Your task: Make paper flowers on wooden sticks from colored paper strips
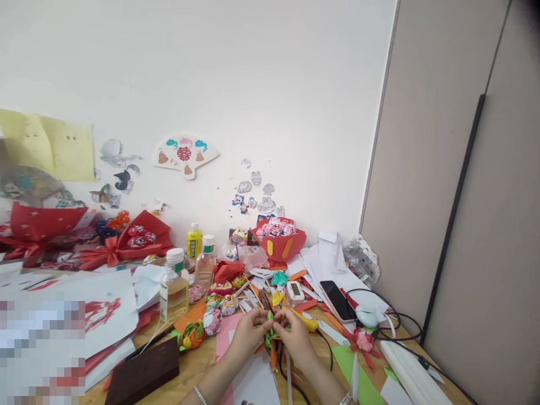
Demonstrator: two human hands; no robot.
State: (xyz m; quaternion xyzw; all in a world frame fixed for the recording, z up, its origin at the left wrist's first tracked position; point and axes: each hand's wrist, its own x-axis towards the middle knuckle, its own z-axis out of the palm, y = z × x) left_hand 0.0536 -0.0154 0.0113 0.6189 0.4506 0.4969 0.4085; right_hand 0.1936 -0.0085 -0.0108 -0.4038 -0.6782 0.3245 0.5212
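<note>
Low in the middle of the head view, my left hand and my right hand meet with their fingertips pinched together. Between them is a green and orange folded paper piece, partly hidden by the fingers. Just beyond my right hand lies a yellow tool with a black cord, mostly covered by that hand. Paper flowers, one orange and green and one pink and white, lie to the left of my left hand. White paper lies under my wrists.
Two bottles of pale liquid stand left, the nearer bottle beside a dark block. A red paper bouquet stands at the back. Right are a phone, a small timer, a cabled mouse and green paper.
</note>
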